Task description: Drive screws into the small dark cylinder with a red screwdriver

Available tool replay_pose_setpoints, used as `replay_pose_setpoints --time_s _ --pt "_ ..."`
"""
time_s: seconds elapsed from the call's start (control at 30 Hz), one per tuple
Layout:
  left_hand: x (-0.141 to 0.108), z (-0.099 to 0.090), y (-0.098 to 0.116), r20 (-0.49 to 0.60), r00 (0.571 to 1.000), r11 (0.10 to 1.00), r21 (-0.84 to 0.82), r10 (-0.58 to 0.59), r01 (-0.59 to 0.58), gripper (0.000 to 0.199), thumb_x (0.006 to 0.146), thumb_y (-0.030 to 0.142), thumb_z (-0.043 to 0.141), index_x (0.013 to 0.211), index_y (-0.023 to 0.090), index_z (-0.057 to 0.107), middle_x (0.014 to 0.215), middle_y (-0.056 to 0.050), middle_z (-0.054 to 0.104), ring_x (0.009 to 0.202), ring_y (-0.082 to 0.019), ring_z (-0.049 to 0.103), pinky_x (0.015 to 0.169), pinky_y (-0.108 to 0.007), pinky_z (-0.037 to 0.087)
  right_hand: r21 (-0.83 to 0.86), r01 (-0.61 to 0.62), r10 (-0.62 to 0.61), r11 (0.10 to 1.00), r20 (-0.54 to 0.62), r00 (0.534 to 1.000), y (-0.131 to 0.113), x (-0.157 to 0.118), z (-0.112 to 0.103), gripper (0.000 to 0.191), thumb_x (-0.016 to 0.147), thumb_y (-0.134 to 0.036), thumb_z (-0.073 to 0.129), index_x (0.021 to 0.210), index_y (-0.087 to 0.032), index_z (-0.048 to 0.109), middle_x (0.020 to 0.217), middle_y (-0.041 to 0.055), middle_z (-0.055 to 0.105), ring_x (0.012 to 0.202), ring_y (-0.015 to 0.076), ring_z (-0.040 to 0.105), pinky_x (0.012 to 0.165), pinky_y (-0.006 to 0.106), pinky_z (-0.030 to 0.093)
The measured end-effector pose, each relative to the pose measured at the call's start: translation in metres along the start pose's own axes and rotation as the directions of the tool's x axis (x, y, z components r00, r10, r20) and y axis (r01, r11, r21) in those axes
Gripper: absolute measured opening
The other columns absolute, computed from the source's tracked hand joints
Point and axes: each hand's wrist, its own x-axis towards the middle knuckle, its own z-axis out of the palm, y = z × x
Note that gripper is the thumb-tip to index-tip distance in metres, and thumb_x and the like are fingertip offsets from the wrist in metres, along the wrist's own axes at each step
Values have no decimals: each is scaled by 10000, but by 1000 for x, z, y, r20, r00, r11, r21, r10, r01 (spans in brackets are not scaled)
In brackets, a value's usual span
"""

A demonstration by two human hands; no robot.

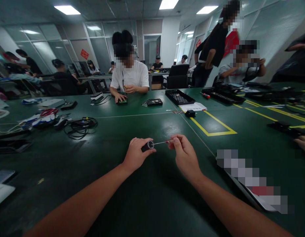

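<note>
Over the green table, my left hand (137,152) is closed around a short black cylinder (148,146) whose round, light-rimmed end faces right. My right hand (185,154) pinches the handle of a screwdriver (164,142). Its thin metal shaft points left, and the tip reaches the open end of the cylinder. Whether the tip is inside or only against the rim, I cannot tell. The handle is partly hidden by my fingers; a bit of red shows near its front.
Black cables (81,126) lie coiled at left on the green table (105,197). A black tray (179,97) and a small black block (190,113) stand ahead, near yellow tape (221,134). A flat pixelated item (251,184) lies at right. A person (130,77) works opposite.
</note>
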Motion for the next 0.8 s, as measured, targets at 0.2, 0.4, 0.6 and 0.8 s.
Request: replay_pose_setpoints --time_s 0.2,0.4,0.6,0.8 --pt "1 -2 -1 3 1000 999 41 -22 22 348 874 378 757 1201 281 691 1134 -32 745 1103 -262 645 1138 -557 305 393 -414 422 821 72 904 10 18 -4 230 782 -382 735 707 -212 600 614 -22 567 567 137 514 616 315 517" --pt "2 -2 -3 31 999 997 64 -43 41 348 877 395 750 1201 281 688 1109 -26 739 1096 -257 639 1155 -573 276 299 -214 240 930 -52 969 13 15 -2 242 780 -442 752 784 -229 637 711 -15 642 647 150 576 646 309 531" --pt "3 -2 2 49 996 997 -23 -75 76 271 894 384 720 1106 220 679 1063 -54 719 1020 -259 646 1012 -482 461 207 -138 176 969 -176 969 28 23 -4 254 803 -485 696 817 -238 635 763 1 675 677 169 605 663 329 511" --pt "0 -4 12 88 995 992 -108 -50 59 356 941 341 639 1266 199 617 1225 -95 671 1126 -259 634 995 -424 500 211 -107 156 972 -231 960 22 29 -8 341 776 -566 709 839 -244 618 751 -4 672 676 178 622 671 338 518"
